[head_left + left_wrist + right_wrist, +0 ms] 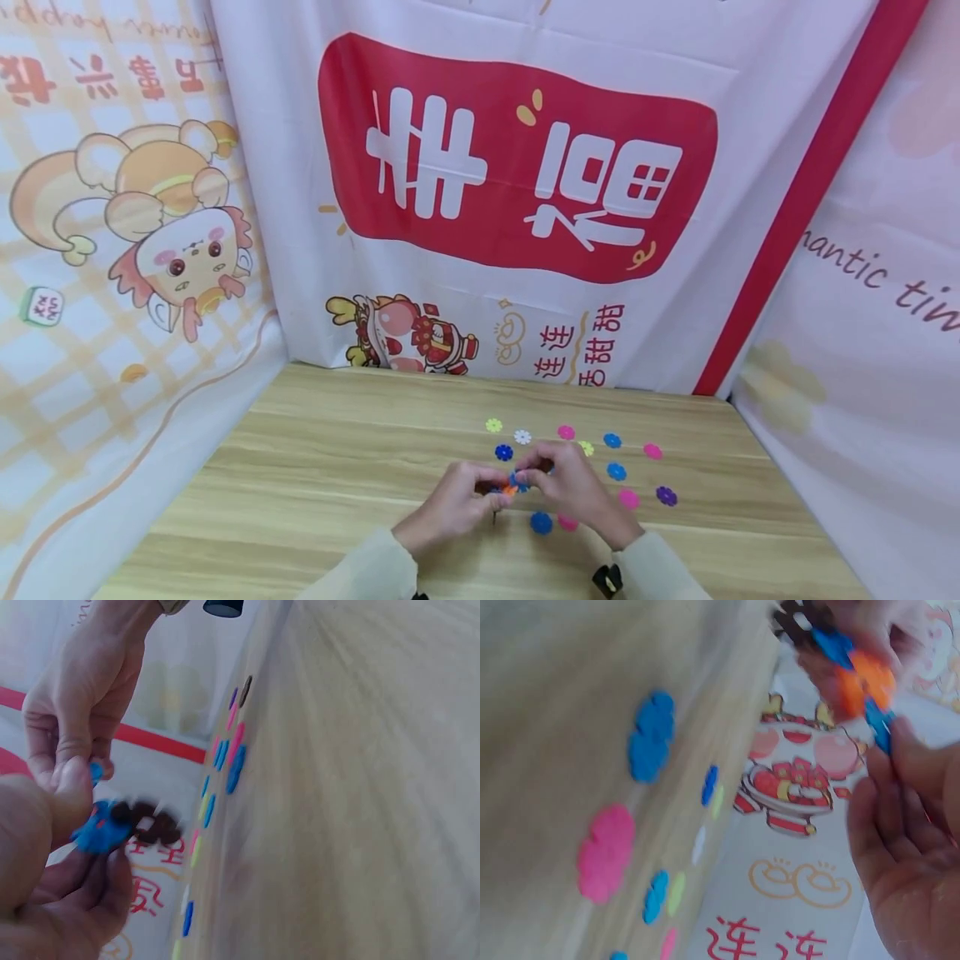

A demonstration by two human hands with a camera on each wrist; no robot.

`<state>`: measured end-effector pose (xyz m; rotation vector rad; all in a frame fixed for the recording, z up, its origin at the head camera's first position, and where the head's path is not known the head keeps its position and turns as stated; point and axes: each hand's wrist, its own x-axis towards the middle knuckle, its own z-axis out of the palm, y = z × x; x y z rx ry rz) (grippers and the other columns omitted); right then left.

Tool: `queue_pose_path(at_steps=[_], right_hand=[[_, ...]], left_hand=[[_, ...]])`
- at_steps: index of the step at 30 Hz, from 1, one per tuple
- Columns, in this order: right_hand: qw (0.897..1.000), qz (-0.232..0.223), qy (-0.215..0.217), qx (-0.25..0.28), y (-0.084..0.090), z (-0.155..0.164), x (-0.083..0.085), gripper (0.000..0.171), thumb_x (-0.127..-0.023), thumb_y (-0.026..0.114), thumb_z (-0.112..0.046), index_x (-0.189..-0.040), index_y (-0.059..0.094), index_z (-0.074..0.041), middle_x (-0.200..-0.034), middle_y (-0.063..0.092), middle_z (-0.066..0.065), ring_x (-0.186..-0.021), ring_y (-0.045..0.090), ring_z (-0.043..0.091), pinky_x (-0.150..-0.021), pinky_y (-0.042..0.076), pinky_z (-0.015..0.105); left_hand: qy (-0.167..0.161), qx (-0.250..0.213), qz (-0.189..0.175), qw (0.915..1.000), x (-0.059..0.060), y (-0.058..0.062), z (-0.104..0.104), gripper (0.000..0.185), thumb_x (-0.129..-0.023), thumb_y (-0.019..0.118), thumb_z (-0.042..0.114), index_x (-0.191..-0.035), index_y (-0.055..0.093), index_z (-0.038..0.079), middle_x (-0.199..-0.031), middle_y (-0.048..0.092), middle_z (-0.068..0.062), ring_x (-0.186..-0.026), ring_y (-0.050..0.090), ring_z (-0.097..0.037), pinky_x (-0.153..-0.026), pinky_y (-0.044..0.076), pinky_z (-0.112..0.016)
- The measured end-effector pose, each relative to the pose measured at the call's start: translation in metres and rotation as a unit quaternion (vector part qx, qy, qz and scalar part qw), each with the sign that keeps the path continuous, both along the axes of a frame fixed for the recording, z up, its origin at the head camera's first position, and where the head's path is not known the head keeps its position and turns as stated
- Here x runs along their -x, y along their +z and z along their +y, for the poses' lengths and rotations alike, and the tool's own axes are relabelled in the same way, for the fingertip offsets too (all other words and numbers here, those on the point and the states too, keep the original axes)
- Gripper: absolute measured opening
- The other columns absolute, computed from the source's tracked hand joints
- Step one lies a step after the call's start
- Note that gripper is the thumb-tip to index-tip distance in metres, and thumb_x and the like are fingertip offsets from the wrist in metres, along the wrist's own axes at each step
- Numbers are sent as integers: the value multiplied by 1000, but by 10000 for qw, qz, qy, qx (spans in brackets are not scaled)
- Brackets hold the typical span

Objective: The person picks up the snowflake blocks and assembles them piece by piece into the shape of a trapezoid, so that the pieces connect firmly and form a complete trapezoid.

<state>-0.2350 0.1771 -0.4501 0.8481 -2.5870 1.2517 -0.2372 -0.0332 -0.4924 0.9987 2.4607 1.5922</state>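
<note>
My left hand (455, 506) pinches a small cluster of joined plastic snowflake discs above the table. In the right wrist view the cluster has a brown disc (798, 621), a blue one and an orange disc (866, 682). Between thumb and fingers, my right hand (567, 486) pinches another blue snowflake disc (879, 727), set right at the orange disc's edge. The left wrist view shows the blue disc of the cluster (105, 829) under the left thumb, with the brown disc sticking out beside it. Both hands stand close together, fingertips almost meeting.
Loose snowflake discs lie scattered on the wooden table: a dark blue one (504, 452), a yellow one (493, 425), a white one (522, 437), a purple one (667, 496), a large blue one (541, 523) and several pink and blue others. Printed cloth (517, 158) hangs behind.
</note>
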Motion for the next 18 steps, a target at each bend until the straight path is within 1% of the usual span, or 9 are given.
queue_pose_path(at_steps=[1, 3, 6, 8, 11, 13, 15, 18], right_hand=[[9999, -41, 158, -12, 1, 1, 2, 6, -83, 74, -11, -89, 72, -14, -83, 72, -6, -74, 65, 6, -67, 58, 24], [9984, -134, 539, -52, 2, 4, 6, 8, -85, 72, -11, -93, 73, -13, -88, 73, -3, -78, 68, 8, -70, 58, 23], [9937, -201, 1079, -205, 6, 7, 10, 13, -89, 68, -12, -101, 74, -13, -98, 74, -1, -87, 69, 9, -77, 58, 21], [9904, -293, 1308, -345, 9, 8, 13, 17, -91, 66, -14, -106, 73, -16, -104, 74, -2, -93, 69, 7, -81, 57, 19], [9865, -427, 1481, -556, 15, 8, 16, 21, -92, 64, -16, -112, 71, -18, -109, 73, -4, -98, 68, 4, -83, 55, 18], [9841, -498, 1568, -663, 18, 8, 18, 22, -93, 64, -17, -113, 71, -18, -110, 73, -3, -99, 68, 4, -83, 55, 18], [9826, -543, 1621, -725, 19, 8, 20, 20, -92, 64, -15, -111, 72, -15, -108, 73, -1, -97, 68, 5, -82, 56, 18], [9827, -516, 1553, -872, 21, 9, 26, 17, -91, 66, -14, -107, 73, -14, -103, 73, 1, -93, 69, 7, -81, 56, 18]], left_hand=[[-95, -18, -121, 9999, 1, 0, -1, 23, -88, 70, 24, -107, 73, 11, -98, 74, 0, -86, 68, -5, -76, 57, -18], [-183, -50, -409, 9990, 3, -1, -3, 23, -89, 69, 29, -107, 72, 15, -96, 73, 3, -85, 67, -5, -76, 57, -20], [-102, -176, -777, 9968, 6, -2, -6, 23, -91, 66, 36, -109, 70, 21, -97, 72, 5, -87, 67, -8, -77, 56, -22], [-9, -276, -931, 9953, 8, -1, -7, 23, -92, 65, 37, -110, 69, 23, -97, 72, 4, -88, 66, -10, -77, 55, -22], [42, -368, -1021, 9941, 11, 1, -6, 22, -92, 64, 37, -109, 69, 22, -97, 71, 2, -88, 66, -12, -77, 54, -22], [62, -423, -1104, 9930, 12, 2, -5, 21, -92, 65, 35, -107, 69, 21, -96, 71, 1, -87, 65, -11, -76, 54, -22], [84, -487, -1184, 9917, 13, 1, -5, 20, -92, 66, 34, -105, 70, 19, -96, 70, 1, -86, 64, -11, -74, 54, -21], [119, -592, -1308, 9896, 12, -1, -6, 17, -92, 66, 30, -102, 70, 16, -95, 70, -2, -83, 64, -10, -71, 54, -21]])
